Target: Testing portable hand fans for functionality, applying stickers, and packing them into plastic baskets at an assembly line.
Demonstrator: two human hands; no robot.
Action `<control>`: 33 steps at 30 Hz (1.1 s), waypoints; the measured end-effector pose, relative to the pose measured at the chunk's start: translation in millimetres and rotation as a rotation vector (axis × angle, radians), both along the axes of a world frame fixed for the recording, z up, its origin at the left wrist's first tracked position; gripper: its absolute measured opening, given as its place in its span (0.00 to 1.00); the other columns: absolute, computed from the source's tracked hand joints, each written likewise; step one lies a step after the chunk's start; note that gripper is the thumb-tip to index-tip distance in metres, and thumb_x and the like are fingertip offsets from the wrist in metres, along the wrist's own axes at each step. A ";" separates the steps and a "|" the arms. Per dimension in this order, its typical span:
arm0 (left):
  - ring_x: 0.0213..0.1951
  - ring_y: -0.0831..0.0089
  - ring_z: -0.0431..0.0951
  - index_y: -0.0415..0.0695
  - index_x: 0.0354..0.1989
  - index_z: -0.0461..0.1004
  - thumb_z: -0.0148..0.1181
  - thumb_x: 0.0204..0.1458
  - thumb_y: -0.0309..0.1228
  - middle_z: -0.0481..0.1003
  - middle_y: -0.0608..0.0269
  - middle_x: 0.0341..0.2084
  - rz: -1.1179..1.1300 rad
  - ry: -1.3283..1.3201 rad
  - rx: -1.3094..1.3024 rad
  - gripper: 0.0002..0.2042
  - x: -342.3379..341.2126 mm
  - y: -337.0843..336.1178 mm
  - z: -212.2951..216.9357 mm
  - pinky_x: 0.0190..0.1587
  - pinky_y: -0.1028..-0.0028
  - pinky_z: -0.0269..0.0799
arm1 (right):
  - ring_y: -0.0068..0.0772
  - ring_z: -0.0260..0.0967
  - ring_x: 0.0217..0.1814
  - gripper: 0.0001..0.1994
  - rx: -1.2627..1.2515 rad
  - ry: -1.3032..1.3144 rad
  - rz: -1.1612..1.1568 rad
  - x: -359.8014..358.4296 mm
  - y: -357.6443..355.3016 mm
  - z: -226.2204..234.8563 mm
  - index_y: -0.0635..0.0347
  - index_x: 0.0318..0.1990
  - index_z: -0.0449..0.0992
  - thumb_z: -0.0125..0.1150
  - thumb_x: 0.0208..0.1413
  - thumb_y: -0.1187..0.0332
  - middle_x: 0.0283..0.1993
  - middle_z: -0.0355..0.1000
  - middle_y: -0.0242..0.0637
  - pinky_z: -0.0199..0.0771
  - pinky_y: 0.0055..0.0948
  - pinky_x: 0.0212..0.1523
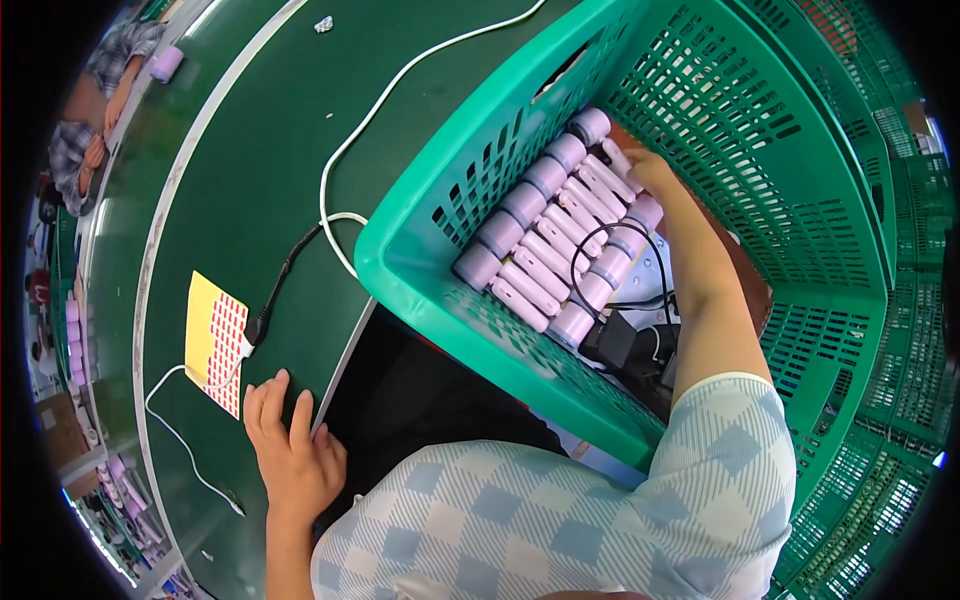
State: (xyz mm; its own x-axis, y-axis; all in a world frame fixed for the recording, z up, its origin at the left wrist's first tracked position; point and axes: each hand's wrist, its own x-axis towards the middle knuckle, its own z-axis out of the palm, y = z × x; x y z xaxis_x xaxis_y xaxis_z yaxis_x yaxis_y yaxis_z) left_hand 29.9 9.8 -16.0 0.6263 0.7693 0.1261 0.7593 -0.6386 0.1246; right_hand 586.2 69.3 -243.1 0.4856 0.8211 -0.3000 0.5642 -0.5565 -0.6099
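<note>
Right hand point(650, 172) deep in green basket point(440, 270), on pink cylinders point(560, 230); fingers hidden, grip unclear. Left hand point(290, 450) flat on green table point(250, 150), fingers apart, beside sticker sheet point(215, 340).

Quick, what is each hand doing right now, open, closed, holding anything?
Left hand: open, flat on the green table, holding nothing.
Right hand: in the green basket, on the lilac cylinders; grip cannot be told.

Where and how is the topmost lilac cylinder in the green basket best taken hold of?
Probably by its free far end, from above. The lilac cylinder lies on its side at the top of a tightly packed row in the green basket, its long sides crowded. The right hand is already next to it.
</note>
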 end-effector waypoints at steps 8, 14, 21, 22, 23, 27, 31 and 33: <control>0.50 0.51 0.60 0.41 0.45 0.60 0.50 0.30 0.17 0.57 0.48 0.52 0.025 -0.025 -0.015 0.26 5.7 -2.8 3.3 0.56 0.52 0.52 | 0.25 0.66 0.35 0.17 0.075 0.092 -0.047 -8.2 8.2 -22.2 0.60 0.38 0.75 0.46 0.38 0.79 0.35 0.73 0.32 0.65 0.20 0.37; 0.47 0.53 0.61 0.41 0.43 0.62 0.52 0.29 0.19 0.59 0.49 0.50 0.008 -0.041 -0.028 0.24 2.9 8.2 8.0 0.55 0.52 0.53 | 0.26 0.65 0.29 0.12 -0.200 -0.135 0.187 -38.4 43.5 39.6 0.56 0.33 0.77 0.46 0.43 0.73 0.29 0.72 0.33 0.67 0.24 0.32; 0.48 0.55 0.60 0.42 0.42 0.63 0.53 0.29 0.23 0.60 0.51 0.49 -0.154 -0.123 0.050 0.23 -8.6 22.5 2.8 0.55 0.54 0.52 | 0.37 0.65 0.22 0.12 -0.444 -0.440 0.949 -124.8 25.8 263.8 0.59 0.26 0.76 0.47 0.45 0.65 0.25 0.72 0.35 0.67 0.34 0.27; 0.49 0.56 0.59 0.42 0.42 0.64 0.52 0.33 0.25 0.60 0.50 0.48 -0.128 -0.108 0.056 0.21 -15.5 18.0 -3.9 0.56 0.55 0.50 | 0.32 0.64 0.21 0.09 -0.302 -0.152 0.976 -170.7 22.5 297.6 0.62 0.24 0.76 0.49 0.42 0.70 0.21 0.70 0.35 0.66 0.30 0.27; 0.49 0.56 0.59 0.42 0.42 0.64 0.52 0.34 0.25 0.61 0.50 0.48 -0.095 -0.121 0.031 0.20 -28.7 8.1 -4.1 0.57 0.55 0.50 | 0.33 0.64 0.22 0.08 -0.320 -0.077 0.982 -226.3 14.6 340.2 0.62 0.25 0.76 0.49 0.39 0.73 0.21 0.70 0.36 0.65 0.29 0.28; 0.46 0.58 0.61 0.40 0.39 0.66 0.49 0.38 0.24 0.63 0.52 0.46 -0.094 -0.326 0.039 0.15 -37.0 -2.9 -13.5 0.54 0.60 0.54 | 0.33 0.59 0.19 0.10 0.050 -0.115 1.440 -328.8 -18.5 398.2 0.61 0.26 0.75 0.50 0.33 0.80 0.18 0.67 0.36 0.59 0.25 0.23; 0.43 0.59 0.64 0.40 0.37 0.67 0.49 0.39 0.24 0.65 0.54 0.43 -0.163 -0.477 0.012 0.13 -63.0 -2.4 11.7 0.50 0.63 0.58 | 0.33 0.55 0.17 0.10 0.335 -0.112 1.828 -424.7 -6.7 410.5 0.60 0.28 0.73 0.50 0.34 0.80 0.19 0.66 0.34 0.57 0.25 0.21; 0.41 0.59 0.66 0.40 0.35 0.67 0.49 0.40 0.24 0.67 0.56 0.40 -0.118 -0.480 0.006 0.11 -95.4 -6.7 30.8 0.47 0.65 0.61 | 0.29 0.56 0.18 0.09 0.324 0.012 1.630 -477.6 7.2 400.9 0.60 0.29 0.73 0.49 0.38 0.79 0.20 0.66 0.33 0.56 0.24 0.21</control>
